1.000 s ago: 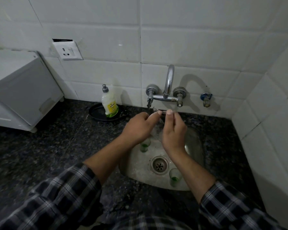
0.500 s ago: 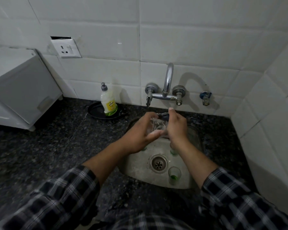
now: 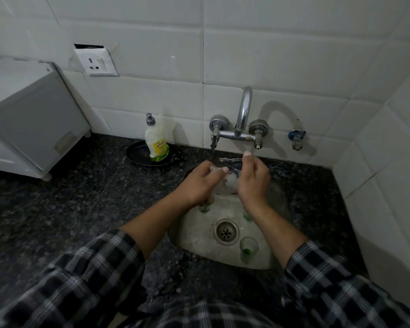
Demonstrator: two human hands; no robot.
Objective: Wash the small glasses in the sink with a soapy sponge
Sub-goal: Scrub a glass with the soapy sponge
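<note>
Both hands grip a foamy item (image 3: 231, 179) above the sink (image 3: 194, 235).

The left hand (image 3: 199, 183) and right hand (image 3: 252, 182) curl their fingers round the item below the tap (image 3: 243, 110) (glass or sponge: cannot tell). One green-based small glass (image 3: 248, 249) stands upright beside the drain (image 3: 226, 232). A second glass (image 3: 247, 215) and a third glass (image 3: 205, 207) show partly under the hands.

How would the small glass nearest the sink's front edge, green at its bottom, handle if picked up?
The small glass looks clear and thin, so probably light and breakable. It stands in a metal sink during washing, so it may be slippery. Upright and narrow beside the drain, it could tip if nudged.
</note>
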